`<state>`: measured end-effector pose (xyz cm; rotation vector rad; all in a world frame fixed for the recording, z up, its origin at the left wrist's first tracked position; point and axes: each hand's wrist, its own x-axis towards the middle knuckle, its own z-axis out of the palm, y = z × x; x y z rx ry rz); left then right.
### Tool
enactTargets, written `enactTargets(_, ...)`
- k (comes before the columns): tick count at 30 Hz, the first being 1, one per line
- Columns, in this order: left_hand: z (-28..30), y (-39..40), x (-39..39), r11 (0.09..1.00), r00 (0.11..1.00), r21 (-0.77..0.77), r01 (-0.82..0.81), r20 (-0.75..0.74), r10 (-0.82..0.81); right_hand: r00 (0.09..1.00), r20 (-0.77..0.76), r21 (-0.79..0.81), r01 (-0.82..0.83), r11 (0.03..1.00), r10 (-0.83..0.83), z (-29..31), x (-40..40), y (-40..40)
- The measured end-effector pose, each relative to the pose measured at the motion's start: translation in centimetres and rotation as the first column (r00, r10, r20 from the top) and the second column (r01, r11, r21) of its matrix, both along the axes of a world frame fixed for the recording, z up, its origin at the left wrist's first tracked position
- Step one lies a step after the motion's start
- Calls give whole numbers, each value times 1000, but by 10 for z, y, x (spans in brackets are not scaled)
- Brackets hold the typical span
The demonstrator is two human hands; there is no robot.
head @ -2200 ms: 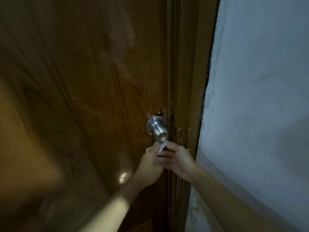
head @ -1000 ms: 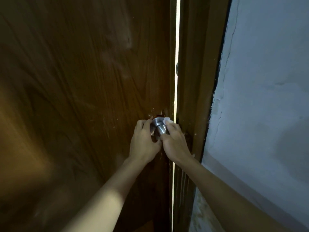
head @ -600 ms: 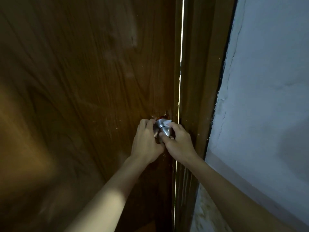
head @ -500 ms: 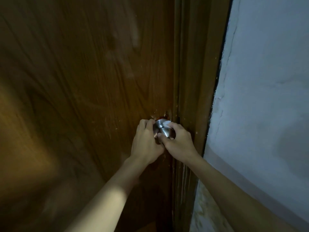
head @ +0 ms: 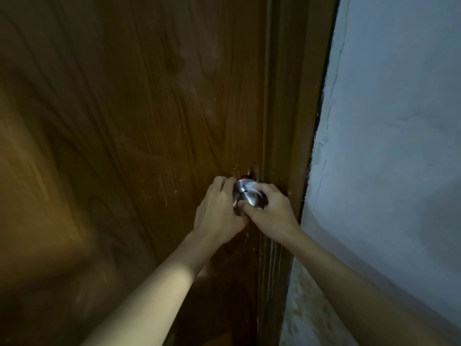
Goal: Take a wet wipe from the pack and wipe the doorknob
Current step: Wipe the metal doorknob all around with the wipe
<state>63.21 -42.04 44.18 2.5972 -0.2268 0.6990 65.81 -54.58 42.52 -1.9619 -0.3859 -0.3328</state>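
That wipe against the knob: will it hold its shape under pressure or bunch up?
Probably floppy: the wet wipe is crumpled under the right hand and bends over the doorknob. It will likely bunch and slide on the smooth metal. The left hand cups the knob's other side.

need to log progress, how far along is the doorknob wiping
Done: a wet wipe is out of the pack, which is not in view. In hand: the right hand presses the wipe against the metal doorknob while the left hand grips the knob's other side. Left: finishing the wipe; how much is clean cannot be told.
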Motion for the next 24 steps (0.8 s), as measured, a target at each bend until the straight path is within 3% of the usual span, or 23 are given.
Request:
enactTargets(11, 11, 2, 16, 998, 997, -56, 7, -70, -10, 970, 198, 22, 137, 990, -139, 4, 0, 4)
enactTargets(14, 11, 1, 17, 999, 998, -40, -8, -67, 6, 973, 215, 6, 81, 997, -80, 2, 0, 10)
enactTargets(17, 9, 1, 17, 999, 998, -36, -7, -58, 5, 969, 240, -136, -22, 990, 55, 1, 4, 13)
enactTargets(19, 10, 2, 18, 999, 999, -35, -9, -54, 7, 968, 229, -203, -54, 978, 101, -3, 8, 14)
enactTargets(22, 12, 4, 19, 1000, 999, -23, -9, -52, 8, 993, 114, -108, 7, 994, 6, -9, 9, 16)
enactTargets(24, 13, 5, 19, 1000, 998, -12, 1, -60, -1, 992, 128, -102, 23, 995, -10, -10, 9, 15)
